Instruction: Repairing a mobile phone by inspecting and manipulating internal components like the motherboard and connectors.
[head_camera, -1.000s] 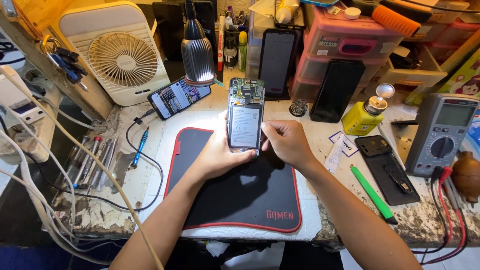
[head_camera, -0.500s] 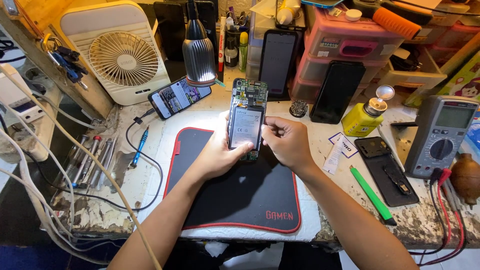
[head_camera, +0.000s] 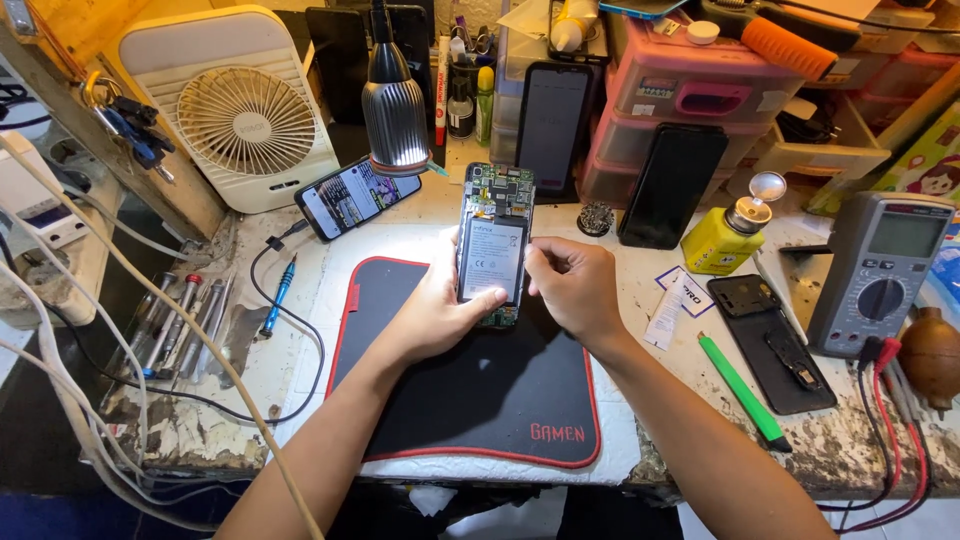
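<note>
An opened phone (head_camera: 492, 245) with its back cover off shows a grey battery and green circuit board. It is held upright over the black mat with red edging (head_camera: 500, 400). My left hand (head_camera: 432, 315) grips its left side and lower end. My right hand (head_camera: 572, 288) pinches its right edge with curled fingers. A desk lamp (head_camera: 393, 105) shines down on it.
A white fan (head_camera: 245, 120) and a lit phone (head_camera: 355, 195) lie at back left, screwdrivers (head_camera: 180, 320) at left. Dark phones (head_camera: 672, 185), pink drawers (head_camera: 700, 90), a yellow bottle (head_camera: 722, 238), a multimeter (head_camera: 885, 270), a green pen (head_camera: 742, 388) and a phone back cover (head_camera: 770, 340) sit right.
The opened phone and both hands have shifted slightly down and toward me over the mat. My grip on it is unchanged.
</note>
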